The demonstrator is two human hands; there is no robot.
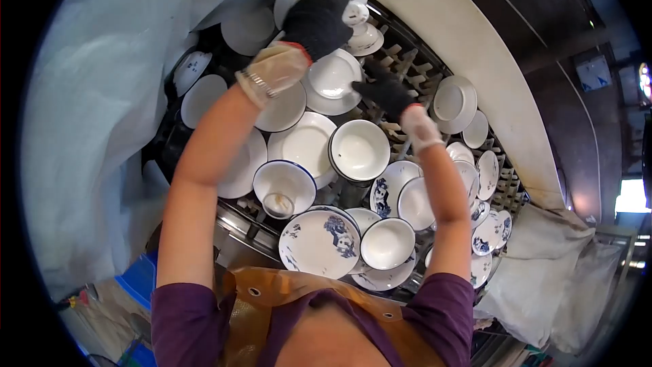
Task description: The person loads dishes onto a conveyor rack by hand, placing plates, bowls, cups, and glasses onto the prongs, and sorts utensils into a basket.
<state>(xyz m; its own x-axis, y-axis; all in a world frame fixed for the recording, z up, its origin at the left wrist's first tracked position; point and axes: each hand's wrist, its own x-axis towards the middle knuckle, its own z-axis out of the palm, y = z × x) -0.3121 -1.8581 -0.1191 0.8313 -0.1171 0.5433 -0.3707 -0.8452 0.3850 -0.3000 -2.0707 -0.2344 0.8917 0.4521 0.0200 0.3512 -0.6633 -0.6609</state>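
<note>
My left hand (318, 24), in a black glove with a clear cuff, reaches to the far side of the dishes. Its fingers are closed at a small white dish (355, 11) with dark marks; the glove partly hides the grip. Just below that dish is a white bowl (365, 39). My right hand (387, 92), also black-gloved, holds nothing that I can see. Its fingers are apart, with one tip by the rim of a shiny white bowl (335, 75) on a white plate (333, 105).
A pegged conveyor rack (414, 68) runs under the dishes. Around my arms lie stacked white bowls (360, 149), blue-patterned plates (319, 243) and a bowl with a glass cup (278, 204). Plastic sheeting (95, 129) hangs at left; a pale machine edge (468, 47) curves along the right.
</note>
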